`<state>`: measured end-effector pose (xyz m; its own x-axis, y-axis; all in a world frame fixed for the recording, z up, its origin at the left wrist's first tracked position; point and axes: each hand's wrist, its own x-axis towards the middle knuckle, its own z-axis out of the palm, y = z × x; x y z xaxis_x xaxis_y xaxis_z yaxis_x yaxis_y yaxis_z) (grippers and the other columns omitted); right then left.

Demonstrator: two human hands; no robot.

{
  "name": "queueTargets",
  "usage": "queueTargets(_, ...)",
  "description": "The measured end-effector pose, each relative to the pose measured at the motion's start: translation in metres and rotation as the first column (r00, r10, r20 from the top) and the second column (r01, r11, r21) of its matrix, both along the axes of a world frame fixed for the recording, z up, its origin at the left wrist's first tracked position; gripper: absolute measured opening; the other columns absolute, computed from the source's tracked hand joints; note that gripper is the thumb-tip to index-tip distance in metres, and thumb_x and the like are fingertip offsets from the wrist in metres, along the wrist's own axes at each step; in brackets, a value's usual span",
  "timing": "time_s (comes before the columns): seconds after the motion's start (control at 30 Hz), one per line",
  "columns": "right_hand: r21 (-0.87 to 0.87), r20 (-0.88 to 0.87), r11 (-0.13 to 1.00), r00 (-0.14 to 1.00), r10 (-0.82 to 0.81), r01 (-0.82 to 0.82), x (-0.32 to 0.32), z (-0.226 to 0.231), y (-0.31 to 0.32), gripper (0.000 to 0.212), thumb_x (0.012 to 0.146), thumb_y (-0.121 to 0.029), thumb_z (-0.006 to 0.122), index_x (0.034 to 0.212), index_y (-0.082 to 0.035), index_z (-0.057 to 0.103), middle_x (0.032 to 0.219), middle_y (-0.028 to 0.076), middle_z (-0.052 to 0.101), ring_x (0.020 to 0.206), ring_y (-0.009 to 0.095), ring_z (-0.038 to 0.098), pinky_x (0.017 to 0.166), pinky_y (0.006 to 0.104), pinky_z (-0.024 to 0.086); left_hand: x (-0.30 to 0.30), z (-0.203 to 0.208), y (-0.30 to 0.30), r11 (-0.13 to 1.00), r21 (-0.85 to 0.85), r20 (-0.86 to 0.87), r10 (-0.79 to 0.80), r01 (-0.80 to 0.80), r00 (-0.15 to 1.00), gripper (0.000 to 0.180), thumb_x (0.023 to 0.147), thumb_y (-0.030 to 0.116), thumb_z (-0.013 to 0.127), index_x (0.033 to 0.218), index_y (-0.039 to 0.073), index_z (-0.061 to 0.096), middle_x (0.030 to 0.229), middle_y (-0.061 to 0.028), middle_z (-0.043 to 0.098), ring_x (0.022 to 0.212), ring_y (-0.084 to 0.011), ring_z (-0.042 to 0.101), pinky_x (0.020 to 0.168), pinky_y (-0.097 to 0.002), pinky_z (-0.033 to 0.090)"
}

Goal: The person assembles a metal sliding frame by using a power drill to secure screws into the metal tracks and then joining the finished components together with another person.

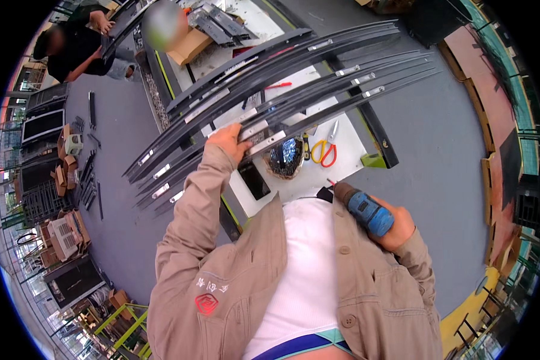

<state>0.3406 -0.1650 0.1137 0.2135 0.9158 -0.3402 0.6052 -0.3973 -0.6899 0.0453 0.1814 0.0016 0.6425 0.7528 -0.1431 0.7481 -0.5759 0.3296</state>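
Several long dark metal rails (pixel 225 99) lie side by side across the white-topped table (pixel 349 159), with silvery plates fixed along them. My left hand (pixel 227 143) is closed around the end-to-end middle of the nearest rails, its thumb beside a silvery plate. In my right hand (pixel 396 228) is a blue cordless drill (pixel 369 213), held near my body with its bit pointing toward the table. Between the hands are scissors (pixel 325 153) with red and yellow handles, an open bag (pixel 284 159) of small shiny dark pieces, and a black phone (pixel 254 181).
A red-handled tool (pixel 278 85) lies beyond the rails. An opened cardboard box (pixel 189 47) and dark metal parts (pixel 222 24) are at the table's far end. Another person (pixel 72 48) at far left handles a dark rail. A black bin (pixel 438 21) stands at far right.
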Motion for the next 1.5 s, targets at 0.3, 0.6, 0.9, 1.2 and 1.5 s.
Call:
queueTargets(0.3,-0.027,-0.064,0.991,0.99,-0.129,0.127,0.021,-0.112,0.021,0.082,0.08,-0.015,0.076,0.155,-0.015,0.043,0.139,0.026,0.059,0.129,0.042,0.058,0.106,0.0423,0.048,-0.016,-0.039,0.0,0.979,0.187,0.163,0.055,-0.086,0.985,0.043,0.08,0.013,0.081,0.12,0.008,0.064,0.115,-0.0161,0.063,0.107,-0.0394,0.061,0.095,-0.0456,0.051)
queueTargets(0.6,-0.301,0.44,0.927,0.895,-0.075,0.225,0.046,-0.363,0.084,0.1,0.081,-0.015,0.076,0.164,-0.026,0.023,0.143,0.015,0.055,0.124,0.037,0.061,0.1,0.0502,0.051,-0.027,-0.027,-0.069,0.987,-0.007,0.099,0.16,-0.16,0.982,0.049,0.083,0.03,0.08,0.126,0.013,0.063,0.126,-0.0108,0.064,0.117,-0.0323,0.061,0.104,-0.0487,0.037)
queueTargets(0.9,-0.089,0.639,0.982,0.766,-0.073,0.168,0.021,-0.394,0.112,0.08,0.08,-0.015,0.074,0.152,-0.023,0.042,0.142,0.012,0.057,0.125,0.033,0.058,0.104,0.0488,0.043,-0.038,-0.053,-0.077,0.967,0.099,-0.041,0.239,-0.234,0.97,0.051,0.081,0.016,0.08,0.128,0.016,0.06,0.114,-0.0051,0.068,0.112,-0.0299,0.062,0.102,-0.0471,0.039)
queueTargets(1.2,-0.389,0.571,0.727,0.472,0.672,-0.566,-0.121,-0.344,0.214,0.042,0.097,-0.025,0.06,0.136,-0.01,0.068,0.149,0.012,0.058,0.145,0.031,0.045,0.117,0.0516,0.033,-0.038,-0.052,-0.116,0.95,0.058,0.049,0.303,-0.306,0.952,0.043,0.079,0.01,0.08,0.119,0.016,0.065,0.103,-0.0024,0.071,0.104,-0.0269,0.066,0.097,-0.0435,0.041)
queueTargets(1.5,-0.441,0.295,0.639,0.571,0.766,-0.63,-0.108,-0.344,0.224,0.02,0.087,-0.02,0.071,0.102,-0.009,0.081,0.1,0.015,0.078,0.095,0.033,0.077,0.08,0.044,0.062,-0.035,-0.028,-0.161,0.923,0.037,0.125,0.377,-0.384,0.918,0.057,0.077,0.006,0.079,0.13,0.01,0.059,0.119,-0.0102,0.068,0.117,-0.0321,0.063,0.111,-0.0487,0.035)
